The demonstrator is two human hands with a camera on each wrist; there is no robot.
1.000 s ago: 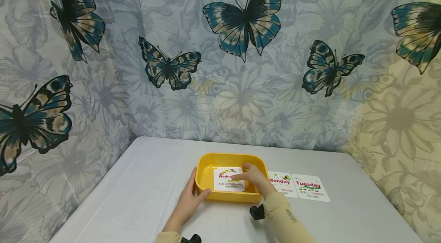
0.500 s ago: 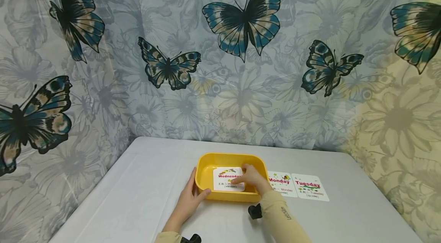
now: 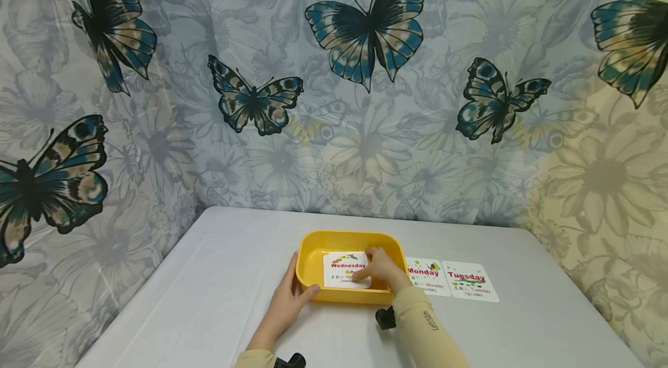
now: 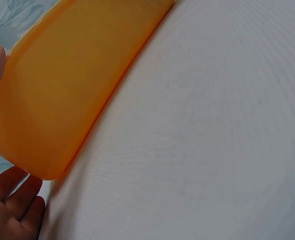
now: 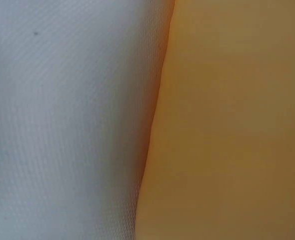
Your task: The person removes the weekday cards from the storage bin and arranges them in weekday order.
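A yellow plastic tray stands on the white table. My left hand grips its left end, thumb at the front rim and fingers along the left side; the left wrist view shows fingers by the tray's lower corner. Inside lies a white card printed "Wednesday". Reaching over the tray's right side, my right hand pinches the card's right part, thumb across its face and fingers at its right edge. The right wrist view has only the tray wall and tablecloth, with the hand out of sight.
Right of the tray, two cards lie side by side: "Monday", partly behind the tray and right arm, and "Tuesday". The white-clothed table ends at a butterfly-print backdrop.
My right thumb has slid a little down the "Wednesday" card, baring more of the word. The tray, left hand and other cards stay put.
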